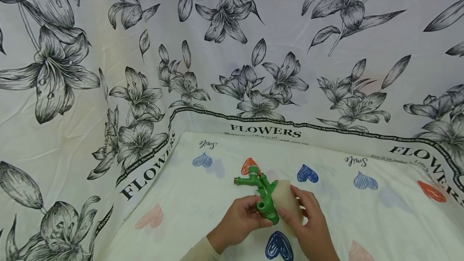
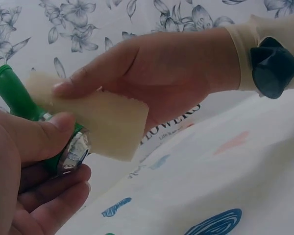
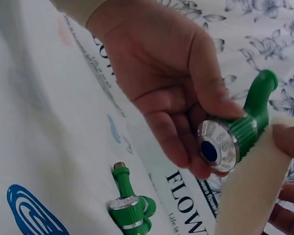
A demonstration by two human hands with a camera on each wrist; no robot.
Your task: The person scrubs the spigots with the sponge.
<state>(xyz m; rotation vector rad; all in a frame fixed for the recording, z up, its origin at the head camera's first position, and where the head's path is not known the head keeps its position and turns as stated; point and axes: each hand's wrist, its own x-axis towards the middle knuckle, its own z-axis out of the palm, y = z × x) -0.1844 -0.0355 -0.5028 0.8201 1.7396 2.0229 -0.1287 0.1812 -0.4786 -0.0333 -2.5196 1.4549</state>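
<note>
My left hand (image 1: 241,217) grips a green plastic tap (image 1: 267,208) between thumb and fingers. In the right wrist view the tap (image 3: 247,132) shows a silver ring with a dark blue centre at one end and a curved spout at the other. My right hand (image 1: 311,221) holds a cream sponge (image 1: 286,200), thumb on one face and fingers behind. The sponge (image 2: 112,122) lies against the tap's side and hides part of its body. Just beyond the hands, a second green tap (image 3: 130,210) with a brass-coloured end lies on the cloth.
A white cloth (image 1: 195,184) printed with blue, red and pink hearts covers the surface under the hands. Hanging fabric (image 1: 275,31) with black lily drawings and a "FLOWERS" border rises at the back and left side.
</note>
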